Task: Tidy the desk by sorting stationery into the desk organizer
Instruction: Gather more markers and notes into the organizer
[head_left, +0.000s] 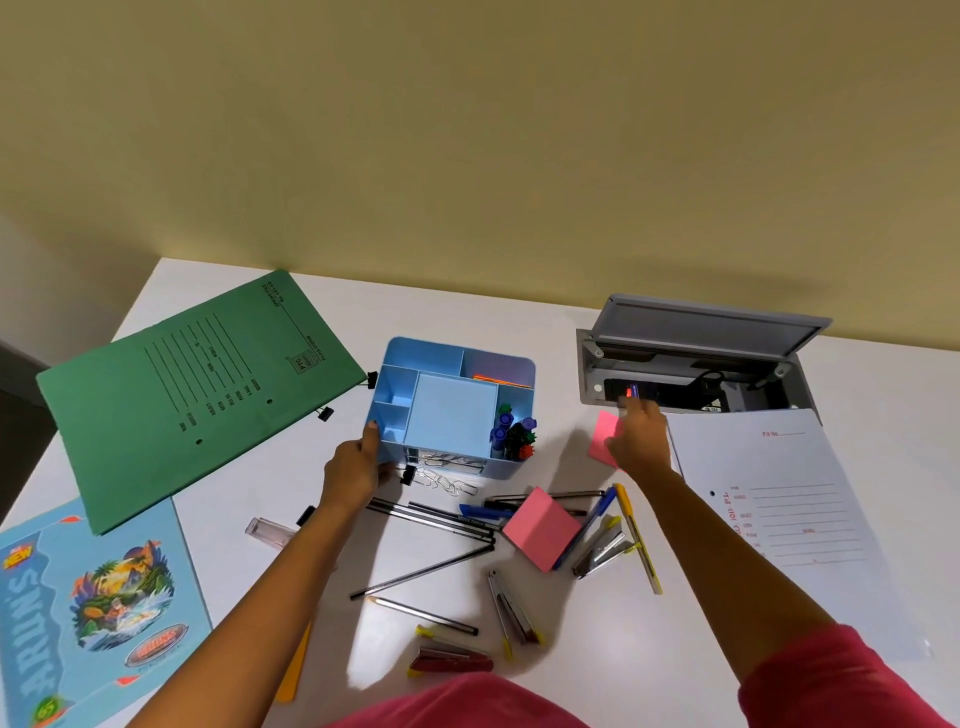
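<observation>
Steadying desk organizer (449, 415) mid-frame with left hand (356, 462), fingers curled round its near-left corner. Covering pink sticky pad (602, 434) right of centre with right hand (639, 441); grip blurred, cannot tell. Might drop sheets if pinched loosely.

- White desk (467, 312); clock directions run from the blue organizer (511, 467) standing at its middle.
- Green folder (202, 395) at 9 o'clock, tilted, with two black binder clips (324, 414) at its near edge.
- Blue picture booklet (88, 613) at 8 o'clock, touching the folder's corner.
- Paper clips (449, 483) and another binder clip just at 6 o'clock.
- Striped pencils (431, 519), a pink sticky pad (543, 527), a blue pen (587, 527), a yellow pen (639, 540) and small staplers (511, 608) scattered from 6 to 5 o'clock.
- Clear plastic case (270, 531) and orange ruler (296, 670) at 7 o'clock.
- Second pink pad (602, 439) at 3 o'clock.
- White printed file cover (779, 519) at 4 o'clock.
- Open grey cable hatch (701, 332) at 2 o'clock.
</observation>
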